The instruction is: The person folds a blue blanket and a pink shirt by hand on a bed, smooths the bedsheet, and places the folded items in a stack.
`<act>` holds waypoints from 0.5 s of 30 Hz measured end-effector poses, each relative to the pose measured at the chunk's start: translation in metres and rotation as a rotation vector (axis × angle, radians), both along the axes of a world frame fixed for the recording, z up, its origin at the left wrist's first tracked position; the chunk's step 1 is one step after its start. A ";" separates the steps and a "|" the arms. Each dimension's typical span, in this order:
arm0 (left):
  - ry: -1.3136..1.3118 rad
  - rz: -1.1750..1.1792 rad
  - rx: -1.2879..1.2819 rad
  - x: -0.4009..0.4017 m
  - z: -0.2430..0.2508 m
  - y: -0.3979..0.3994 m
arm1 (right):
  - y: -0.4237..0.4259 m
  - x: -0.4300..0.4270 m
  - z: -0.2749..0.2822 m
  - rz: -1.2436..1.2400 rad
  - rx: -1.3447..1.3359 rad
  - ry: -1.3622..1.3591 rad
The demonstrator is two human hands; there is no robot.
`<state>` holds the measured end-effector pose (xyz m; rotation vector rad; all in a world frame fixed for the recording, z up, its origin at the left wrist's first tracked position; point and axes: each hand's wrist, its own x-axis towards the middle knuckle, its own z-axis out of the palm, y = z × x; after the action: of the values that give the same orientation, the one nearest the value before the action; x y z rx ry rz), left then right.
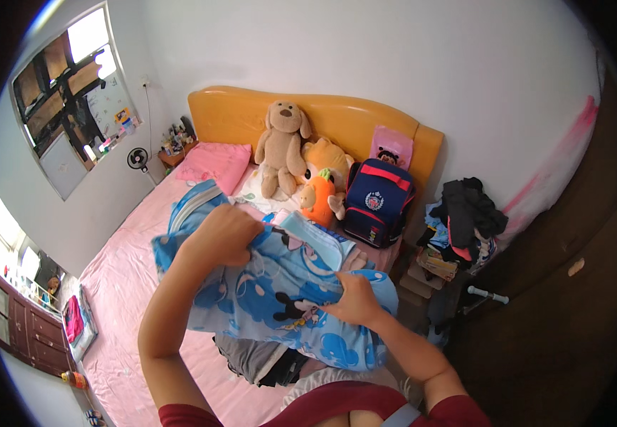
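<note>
A blue cartoon-print cloth (pixel 255 299), perhaps a garment or cover, hangs bunched above the bed between my hands. My left hand (pixel 228 232) grips its upper edge, the knuckles turned up. Lower and to the right, my right hand (pixel 356 299) pinches the cloth between thumb and fingers. One end of the cloth, with a white band, folds up beyond my left wrist. Under it lies a pile of grey and black clothes (pixel 255 360), partly covered. Light-blue folded fabric (pixel 313 240) shows just past the cloth's far edge.
A pink-sheeted bed (pixel 127 288) spreads before me up to a wooden headboard (pixel 340 109). Against it lean a plush dog (pixel 281 144), a carrot plush toy (pixel 318 200) and a navy schoolbag (pixel 375 200). Heaped clothes (pixel 468 213) stand at the right; a fan (pixel 137 158) is at the left.
</note>
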<state>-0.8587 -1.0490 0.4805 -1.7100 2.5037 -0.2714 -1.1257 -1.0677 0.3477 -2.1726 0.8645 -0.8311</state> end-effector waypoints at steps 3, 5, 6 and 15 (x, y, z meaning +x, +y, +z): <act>0.021 -0.051 -0.037 0.027 -0.037 -0.068 | -0.054 0.019 -0.019 -0.015 -0.031 0.068; -0.043 0.058 0.058 0.031 -0.058 -0.101 | -0.097 0.031 -0.048 0.040 0.065 0.000; 0.012 0.031 -0.094 0.038 -0.073 -0.116 | -0.121 0.039 -0.061 0.051 0.044 -0.027; 0.340 0.592 -0.346 0.059 -0.213 -0.102 | -0.310 0.078 -0.194 0.195 0.341 0.021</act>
<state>-0.7996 -1.1509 0.2680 -2.7392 2.0803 -0.4002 -1.0478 -1.3781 0.1539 -1.9294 0.7303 -0.5233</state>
